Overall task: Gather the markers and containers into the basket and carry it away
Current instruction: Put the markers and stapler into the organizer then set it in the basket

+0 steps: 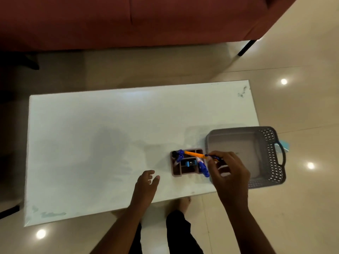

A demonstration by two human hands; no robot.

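Note:
A small brown organizer with several compartments stands on the white table near its front right. Blue-capped markers lean in it: one at the left, another at the right. A blue object lies in its middle compartment. My right hand pinches the near end of an orange marker that lies across the organizer's top. The grey plastic basket stands just right of the organizer, overhanging the table's right edge. My left hand hovers left of the organizer, fingers loosely apart and holding nothing.
A red sofa runs along the back, with a dark leg at its right. The tiled floor surrounds the table. My leg and bare foot are under the table's front edge. A pale blue item peeks out behind the basket's handle.

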